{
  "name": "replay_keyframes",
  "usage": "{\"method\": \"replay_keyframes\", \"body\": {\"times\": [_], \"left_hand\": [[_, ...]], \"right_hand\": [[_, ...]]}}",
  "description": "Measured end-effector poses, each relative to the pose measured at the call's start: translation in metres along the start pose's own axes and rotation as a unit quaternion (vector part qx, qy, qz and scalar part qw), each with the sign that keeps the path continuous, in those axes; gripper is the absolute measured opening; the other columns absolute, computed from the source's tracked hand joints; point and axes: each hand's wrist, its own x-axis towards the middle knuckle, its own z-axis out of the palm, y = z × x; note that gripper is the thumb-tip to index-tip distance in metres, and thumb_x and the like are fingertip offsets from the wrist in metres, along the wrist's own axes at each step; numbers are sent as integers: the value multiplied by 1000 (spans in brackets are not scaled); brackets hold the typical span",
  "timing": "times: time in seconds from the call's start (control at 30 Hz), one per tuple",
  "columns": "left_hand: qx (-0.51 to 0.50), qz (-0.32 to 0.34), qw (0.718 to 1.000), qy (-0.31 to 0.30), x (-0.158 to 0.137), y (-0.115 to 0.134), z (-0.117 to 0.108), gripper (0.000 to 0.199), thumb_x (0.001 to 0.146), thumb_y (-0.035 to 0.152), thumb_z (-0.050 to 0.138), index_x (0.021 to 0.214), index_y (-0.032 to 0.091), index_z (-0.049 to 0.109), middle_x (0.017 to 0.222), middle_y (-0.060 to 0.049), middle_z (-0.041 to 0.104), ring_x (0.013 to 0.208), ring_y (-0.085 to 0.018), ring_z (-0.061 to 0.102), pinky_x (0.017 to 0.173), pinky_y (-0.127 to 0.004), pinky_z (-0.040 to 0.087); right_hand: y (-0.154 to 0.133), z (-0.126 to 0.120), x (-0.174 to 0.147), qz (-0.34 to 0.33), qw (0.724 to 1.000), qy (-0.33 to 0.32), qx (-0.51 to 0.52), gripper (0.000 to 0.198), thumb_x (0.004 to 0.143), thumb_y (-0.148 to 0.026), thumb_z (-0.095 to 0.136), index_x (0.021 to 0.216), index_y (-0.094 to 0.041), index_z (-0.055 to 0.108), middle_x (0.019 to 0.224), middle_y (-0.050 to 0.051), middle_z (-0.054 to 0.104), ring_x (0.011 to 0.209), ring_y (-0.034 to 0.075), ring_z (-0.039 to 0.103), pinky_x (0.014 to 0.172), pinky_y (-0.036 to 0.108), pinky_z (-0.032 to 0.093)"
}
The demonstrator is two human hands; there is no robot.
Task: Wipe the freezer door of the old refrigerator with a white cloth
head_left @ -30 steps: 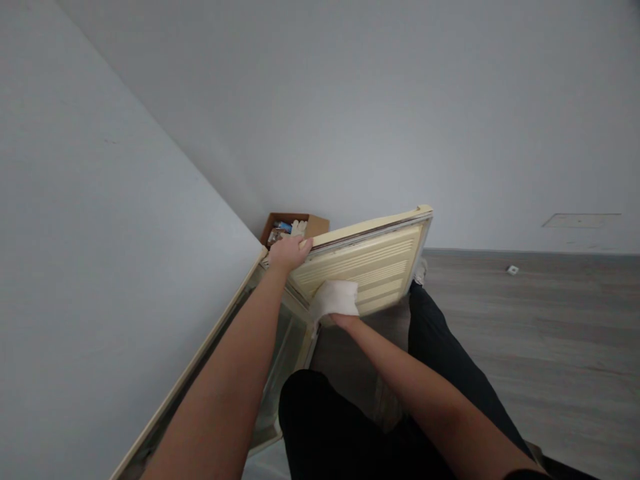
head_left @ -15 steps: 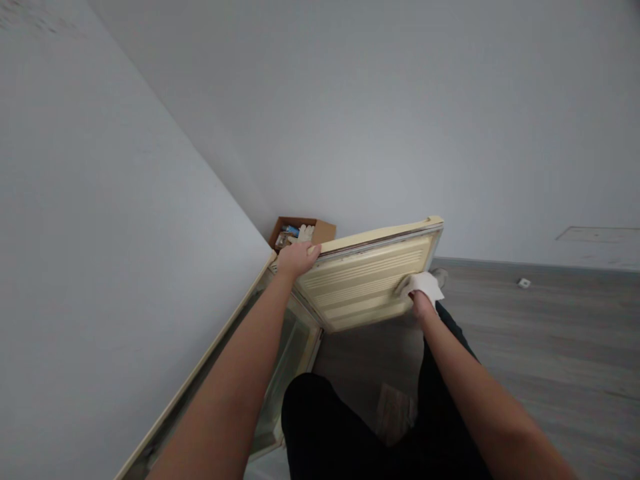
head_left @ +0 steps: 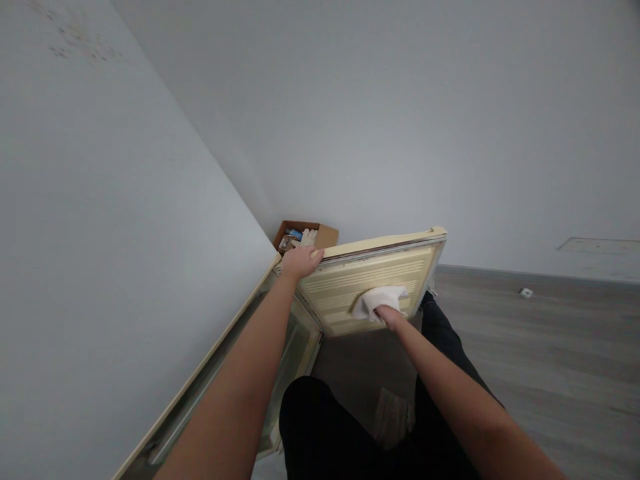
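The right hand [head_left: 389,313] is sliding the white cloth [head_left: 376,300] back from the far edge of the cream door [head_left: 375,280] to the middle of its ribbed inner panel, pressing it flat against the panel. The left hand [head_left: 301,261] is gripping the top corner of the open door, beside the cardboard box [head_left: 306,235] on the floor. If that grip is loosening, the door is likely swinging away under the wiping pressure, and the cloth is skidding off the ribs.

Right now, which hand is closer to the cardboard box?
Left. The left hand grips the door's top edge just below the cardboard box; the right hand presses a white cloth farther away.
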Motion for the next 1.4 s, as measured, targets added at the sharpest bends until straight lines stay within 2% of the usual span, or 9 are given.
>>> {"method": "replay_keyframes", "body": {"times": [0.17, 0.33, 0.5, 0.67, 0.77, 0.87, 0.97, 1.1, 1.4], "left_hand": [[6, 1, 1000, -5, -2, 0, -2, 61, 105, 56, 28, 116, 22, 77, 119, -14, 79, 116, -30, 73, 97, -36, 52], [11, 4, 1000, -7, -3, -1, -4, 60, 106, 57, 28, 116, 23, 77, 118, -12, 79, 115, -29, 73, 96, -35, 52], [8, 7, 1000, -11, -1, -3, -4, 60, 105, 56, 28, 114, 24, 77, 118, -12, 79, 116, -30, 73, 95, -36, 53], [3, 12, 1000, -15, 0, -4, -4, 59, 105, 56, 28, 114, 24, 77, 118, -12, 79, 116, -30, 73, 95, -37, 53], [2, 8, 1000, -13, 0, -3, -4, 61, 105, 56, 27, 113, 24, 77, 118, -12, 79, 116, -31, 73, 95, -37, 53], [1, 5, 1000, -14, 1, -3, -5, 60, 104, 57, 28, 114, 24, 77, 119, -13, 79, 117, -31, 72, 96, -37, 53], [0, 6, 1000, -15, 1, -3, -4, 59, 104, 56, 29, 115, 24, 77, 119, -13, 79, 117, -31, 73, 96, -37, 53], [1, 5, 1000, -13, 2, -3, 0, 61, 105, 56, 27, 117, 23, 77, 119, -14, 79, 117, -31, 72, 97, -37, 52], [11, -2, 1000, -8, 1, -2, 5, 61, 104, 56, 26, 117, 23, 76, 122, -14, 78, 118, -31, 72, 98, -37, 52]], "right_hand": [[13, 81, -7, 50, 993, -104, -10, 5, 67, -21, 74, 71, -24, 75, 78, 3, 76, 82, 24, 68, 92, 46, 57], [10, 120, -6, 37, 992, -118, 38, 17, 78, -37, 67, 82, -22, 76, 94, 3, 78, 88, 21, 67, 83, 37, 56], [9, 103, 1, 22, 995, -65, 77, 24, 80, -46, 70, 84, -22, 74, 89, 0, 77, 92, 19, 67, 90, 35, 55], [11, 53, -5, 8, 992, 22, 125, 30, 84, -50, 70, 94, -23, 73, 99, 4, 78, 100, 21, 69, 87, 32, 57], [12, 18, -11, 38, 967, 37, 248, 37, 90, -57, 68, 105, -24, 70, 103, 6, 78, 91, 21, 73, 75, 33, 60], [8, 4, -12, 74, 929, 31, 362, 37, 91, -58, 71, 103, -23, 66, 92, 7, 78, 78, 20, 74, 67, 33, 63], [1, 21, -7, 97, 907, 44, 408, 31, 91, -50, 74, 93, -21, 63, 76, 4, 73, 69, 16, 72, 67, 29, 64], [-2, 58, -1, 75, 890, 91, 440, 28, 86, -35, 82, 85, -22, 56, 70, -3, 70, 62, 11, 68, 60, 19, 59], [2, 102, 4, 118, 899, 40, 419, 14, 86, -24, 72, 90, -22, 58, 68, -5, 68, 57, 11, 63, 55, 21, 55]]}}
